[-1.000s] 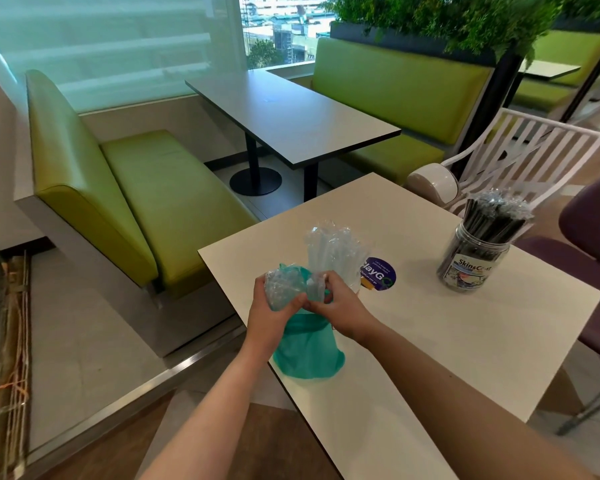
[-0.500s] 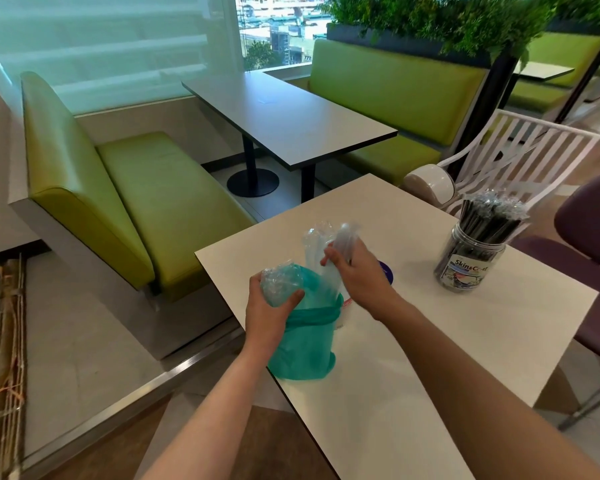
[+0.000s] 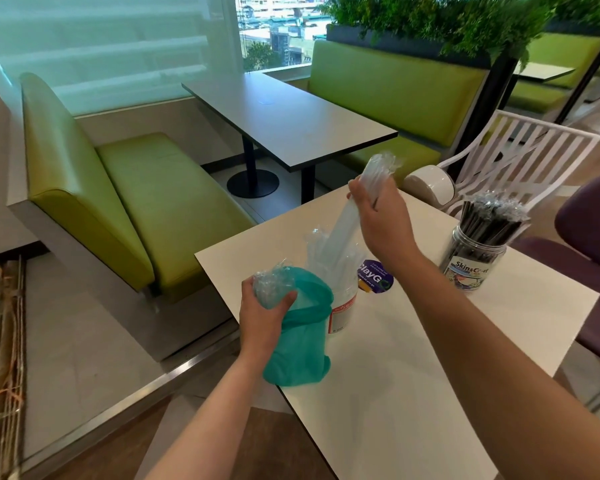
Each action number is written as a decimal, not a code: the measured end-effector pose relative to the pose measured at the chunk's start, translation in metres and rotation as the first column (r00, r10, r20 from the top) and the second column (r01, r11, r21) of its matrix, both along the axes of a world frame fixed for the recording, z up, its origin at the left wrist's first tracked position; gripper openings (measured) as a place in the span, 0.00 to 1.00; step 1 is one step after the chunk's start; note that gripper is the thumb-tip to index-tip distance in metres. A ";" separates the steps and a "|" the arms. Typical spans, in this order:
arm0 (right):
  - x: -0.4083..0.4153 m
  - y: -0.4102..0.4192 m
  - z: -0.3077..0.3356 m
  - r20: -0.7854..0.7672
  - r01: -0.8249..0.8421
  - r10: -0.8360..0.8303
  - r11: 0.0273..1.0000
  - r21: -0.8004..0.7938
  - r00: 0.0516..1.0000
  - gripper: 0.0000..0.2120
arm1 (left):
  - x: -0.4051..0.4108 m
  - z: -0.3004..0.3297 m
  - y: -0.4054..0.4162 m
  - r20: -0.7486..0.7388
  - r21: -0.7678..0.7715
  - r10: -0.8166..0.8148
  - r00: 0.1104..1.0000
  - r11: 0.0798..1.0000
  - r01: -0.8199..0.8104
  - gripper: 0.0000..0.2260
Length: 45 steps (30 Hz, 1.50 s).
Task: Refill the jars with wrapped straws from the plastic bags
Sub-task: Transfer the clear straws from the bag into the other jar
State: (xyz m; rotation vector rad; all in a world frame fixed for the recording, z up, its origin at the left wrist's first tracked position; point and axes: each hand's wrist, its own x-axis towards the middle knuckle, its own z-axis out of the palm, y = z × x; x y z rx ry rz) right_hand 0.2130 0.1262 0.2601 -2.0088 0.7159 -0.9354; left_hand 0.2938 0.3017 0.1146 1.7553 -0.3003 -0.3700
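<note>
Green benches (image 3: 129, 188) back a white table (image 3: 413, 375). Left hand (image 3: 262, 313) grips a teal bag's (image 3: 300, 348) crumpled mouth at the table edge; right hand (image 3: 381, 220) clutches clear wrapped straws (image 3: 357, 209) above a jar (image 3: 342, 306); another jar (image 3: 473, 258) stands right.

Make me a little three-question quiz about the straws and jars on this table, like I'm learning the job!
1. True or false: the right hand holds a bundle of clear wrapped straws.
2. What does the left hand grip? A) crumpled clear plastic at the teal plastic bag; B) a jar lid; C) a spoon.
3. Fill in: the clear labelled jar at the right is packed with ____ wrapped straws.

Key: 1 true; 2 A; 3 black.
</note>
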 end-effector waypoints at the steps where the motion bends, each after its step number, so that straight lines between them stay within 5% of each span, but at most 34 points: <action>1: 0.001 0.003 -0.004 -0.029 -0.006 0.005 1.000 -0.018 1.000 0.22 | 0.000 0.000 0.000 -0.003 0.001 0.002 1.000 1.000 -0.002 0.31; 10: 0.017 0.011 -0.068 -0.496 -0.138 0.054 0.981 -0.134 0.867 0.20 | 0.002 0.000 0.003 -0.018 0.000 0.032 0.999 0.999 -0.032 0.31; 14: 0.021 0.016 -0.062 -0.402 -0.075 -0.058 0.949 -0.307 0.914 0.29 | 0.002 0.003 0.003 -0.021 -0.025 0.056 0.998 0.998 -0.056 0.29; 18: 0.020 0.015 -0.072 -0.371 -0.109 -0.089 0.872 -0.478 0.924 0.20 | 0.005 0.005 0.004 -0.004 -0.037 0.130 0.992 0.991 -0.130 0.29; 24: 0.013 0.015 -0.109 -0.498 -0.122 -0.122 0.895 -0.429 0.859 0.20 | 0.008 0.012 0.005 0.043 -0.065 0.256 0.966 0.965 -0.253 0.28; 30: 0.017 0.016 -0.085 -0.120 -0.075 0.040 0.951 -0.300 0.992 0.23 | 0.011 0.014 0.002 0.032 -0.070 0.305 0.952 0.951 -0.303 0.27; 33: 0.022 0.010 -0.087 -0.351 -0.218 0.028 0.828 -0.516 0.936 0.20 | 0.012 0.014 -0.002 0.045 -0.049 0.368 0.929 0.929 -0.366 0.27; 37: 0.017 0.007 -0.106 -0.700 -0.425 -0.086 0.741 -0.521 0.709 0.26 | 0.018 0.016 -0.012 0.089 -0.021 0.437 0.895 0.899 -0.437 0.26; 41: 0.018 0.003 -0.099 -0.729 -0.434 -0.113 0.738 -0.516 0.675 0.30 | 0.021 0.015 -0.024 0.110 0.011 0.438 0.892 0.897 -0.442 0.26; 45: 0.018 -0.008 -0.095 -0.717 -0.301 -0.152 0.834 -0.462 0.680 0.36 | 0.016 0.009 -0.039 0.191 0.092 0.343 0.920 0.927 -0.364 0.27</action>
